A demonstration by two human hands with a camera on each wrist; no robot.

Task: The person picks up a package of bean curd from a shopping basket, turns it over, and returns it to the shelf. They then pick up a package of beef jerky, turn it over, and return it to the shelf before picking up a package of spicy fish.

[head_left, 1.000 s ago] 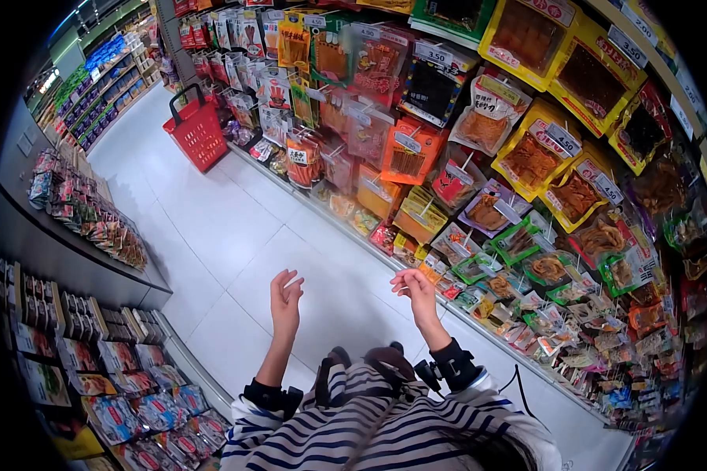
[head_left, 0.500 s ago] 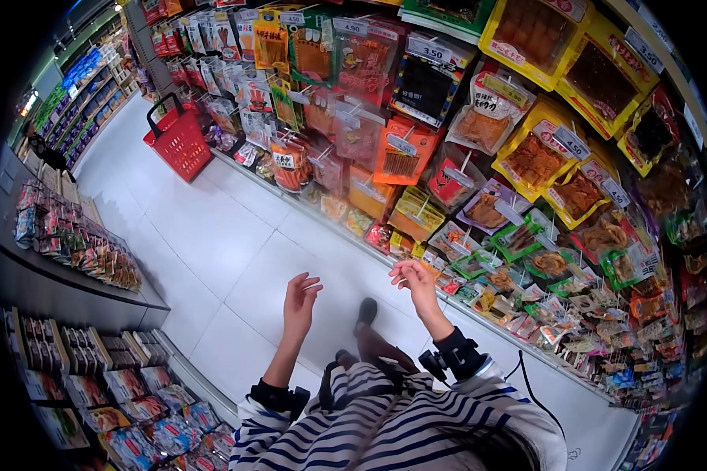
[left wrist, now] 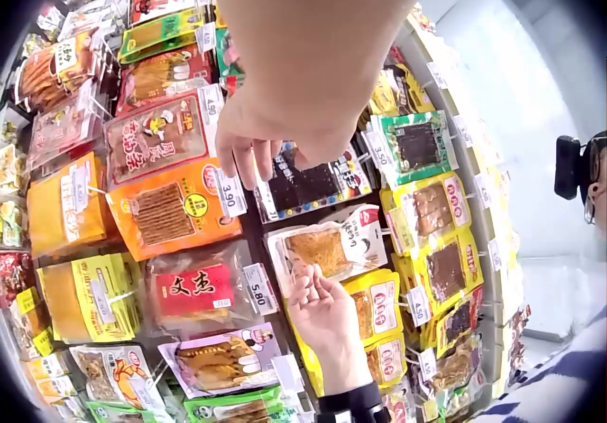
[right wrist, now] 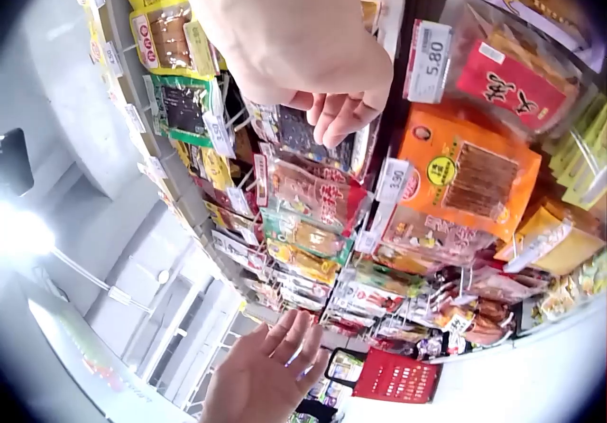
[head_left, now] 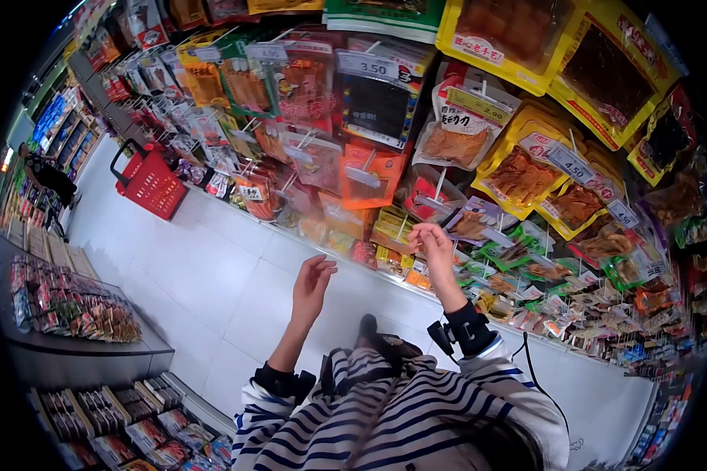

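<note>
Both my hands are raised in front of a wall rack of hanging snack packets (head_left: pixel 456 141). My right hand (head_left: pixel 430 235) is up close to the lower packets, its fingers loosely curled and holding nothing. In the right wrist view its fingertips (right wrist: pixel 332 110) hang in front of an orange packet (right wrist: pixel 469 172) and a dark packet. My left hand (head_left: pixel 316 273) hovers over the floor, farther from the rack, with relaxed, nearly straight fingers and nothing in it. The left wrist view shows its fingers (left wrist: pixel 251 153) before an orange packet (left wrist: pixel 166 210) and a black packet (left wrist: pixel 308 181).
A red shopping basket (head_left: pixel 151 182) stands on the white tiled floor (head_left: pixel 212 267) by the rack, to the far left. A low shelf of packets (head_left: pixel 71 306) borders the aisle on my left. A person (head_left: pixel 47 177) stands at the aisle's far end.
I have turned towards the rack and come closer. Both hands have risen, and the right one now reaches up beside the lower hanging packets. Neither hand has taken anything.
</note>
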